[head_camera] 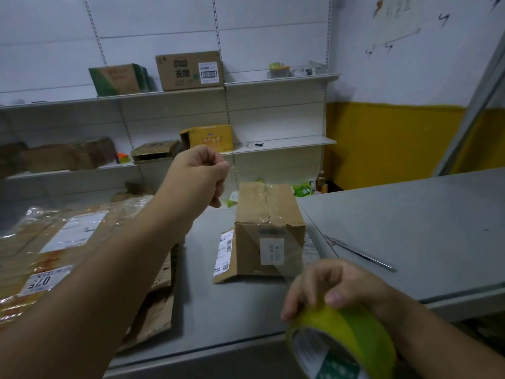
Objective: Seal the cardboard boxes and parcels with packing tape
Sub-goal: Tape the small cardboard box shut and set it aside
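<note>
Yellow-green tape roll fills the lower right of the frame, a glossy ring around a printed card core, its open face turned toward the lower left. The right hand grips its rim from above, fingers curled over it. A smooth grey counter spans the lower frame. At left lies a stack of flattened cardboard under crinkled clear film with white labels. At centre the brown corrugated box stands on the counter, long axis running toward the upper frame, labelled end facing the camera. The left hand, upper centre, is fisted, pinching a clear tape strip that runs over the box toward the roll. A thin metal tool lies right of the box.
</note>
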Action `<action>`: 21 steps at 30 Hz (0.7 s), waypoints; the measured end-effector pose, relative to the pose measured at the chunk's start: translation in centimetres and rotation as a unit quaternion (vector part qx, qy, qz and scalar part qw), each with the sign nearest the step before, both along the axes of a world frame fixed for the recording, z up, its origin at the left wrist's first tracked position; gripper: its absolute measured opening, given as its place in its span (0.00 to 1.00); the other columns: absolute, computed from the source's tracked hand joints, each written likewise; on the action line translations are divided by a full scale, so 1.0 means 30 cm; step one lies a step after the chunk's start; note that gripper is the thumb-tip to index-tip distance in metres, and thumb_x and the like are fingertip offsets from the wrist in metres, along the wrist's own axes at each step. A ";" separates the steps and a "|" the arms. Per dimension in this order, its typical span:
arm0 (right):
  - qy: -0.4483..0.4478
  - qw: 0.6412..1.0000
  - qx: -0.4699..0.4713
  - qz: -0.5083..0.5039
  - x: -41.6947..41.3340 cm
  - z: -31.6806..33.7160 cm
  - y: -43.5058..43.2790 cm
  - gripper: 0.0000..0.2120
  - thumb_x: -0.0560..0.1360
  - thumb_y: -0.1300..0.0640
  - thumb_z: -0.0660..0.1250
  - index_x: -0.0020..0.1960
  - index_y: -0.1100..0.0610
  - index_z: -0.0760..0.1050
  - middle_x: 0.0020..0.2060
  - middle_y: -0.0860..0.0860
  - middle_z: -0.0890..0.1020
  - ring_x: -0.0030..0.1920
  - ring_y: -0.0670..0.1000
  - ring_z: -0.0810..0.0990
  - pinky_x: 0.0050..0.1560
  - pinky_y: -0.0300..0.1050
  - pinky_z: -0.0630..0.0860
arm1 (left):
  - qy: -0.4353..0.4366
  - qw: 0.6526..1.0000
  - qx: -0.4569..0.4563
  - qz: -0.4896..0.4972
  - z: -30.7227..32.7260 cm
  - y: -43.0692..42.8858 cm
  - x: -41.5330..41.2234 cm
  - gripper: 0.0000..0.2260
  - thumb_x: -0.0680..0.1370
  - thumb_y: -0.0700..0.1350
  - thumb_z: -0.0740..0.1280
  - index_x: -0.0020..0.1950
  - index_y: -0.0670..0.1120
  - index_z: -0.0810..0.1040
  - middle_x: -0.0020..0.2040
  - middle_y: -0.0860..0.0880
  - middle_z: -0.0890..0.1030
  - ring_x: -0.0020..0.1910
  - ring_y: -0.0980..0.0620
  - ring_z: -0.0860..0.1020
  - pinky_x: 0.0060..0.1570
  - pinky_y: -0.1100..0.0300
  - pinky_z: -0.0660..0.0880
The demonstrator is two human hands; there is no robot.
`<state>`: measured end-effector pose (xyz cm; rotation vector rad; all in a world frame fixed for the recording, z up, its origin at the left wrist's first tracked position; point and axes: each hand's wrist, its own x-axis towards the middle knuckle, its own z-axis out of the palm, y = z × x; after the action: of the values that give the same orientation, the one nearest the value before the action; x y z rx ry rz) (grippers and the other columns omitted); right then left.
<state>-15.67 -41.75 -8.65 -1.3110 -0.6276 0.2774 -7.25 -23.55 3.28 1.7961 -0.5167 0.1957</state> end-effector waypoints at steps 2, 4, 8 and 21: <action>-0.008 0.997 -0.001 0.074 0.000 0.018 -0.072 0.07 0.70 0.60 0.68 0.47 0.60 0.77 0.48 0.57 0.83 0.52 0.57 0.79 0.58 0.53 0.72 | 0.010 1.000 0.002 0.017 -0.015 0.013 0.023 0.09 0.79 0.35 0.61 0.39 0.43 0.72 0.31 0.46 0.72 0.27 0.52 0.70 0.24 0.65 0.71; 0.034 0.993 -0.024 0.107 0.018 0.044 -0.108 0.10 0.70 0.57 0.68 0.48 0.61 0.75 0.45 0.57 0.83 0.50 0.57 0.78 0.57 0.54 0.70 | 0.014 1.000 0.002 0.027 -0.035 0.023 0.031 0.08 0.79 0.36 0.61 0.40 0.43 0.72 0.32 0.45 0.72 0.29 0.51 0.71 0.27 0.63 0.73; 0.114 0.976 -0.169 0.071 0.044 0.090 -0.223 0.17 0.69 0.52 0.69 0.52 0.62 0.73 0.43 0.58 0.81 0.46 0.56 0.79 0.54 0.51 0.72 | 0.015 0.999 -0.013 0.048 -0.092 0.050 0.023 0.07 0.79 0.37 0.61 0.41 0.42 0.73 0.36 0.44 0.75 0.33 0.49 0.73 0.34 0.59 0.74; 0.123 0.864 -0.488 0.009 0.162 0.343 -0.411 0.14 0.71 0.48 0.68 0.43 0.60 0.80 0.40 0.62 0.82 0.43 0.59 0.80 0.51 0.53 0.73 | 0.043 0.995 -0.069 0.050 -0.280 0.052 0.038 0.06 0.78 0.37 0.62 0.42 0.40 0.76 0.34 0.49 0.80 0.31 0.57 0.78 0.31 0.64 0.76</action>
<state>-10.81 -54.09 1.64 -2.1911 -0.2555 0.8375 -6.09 -22.00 -5.10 1.6886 -0.3440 0.2182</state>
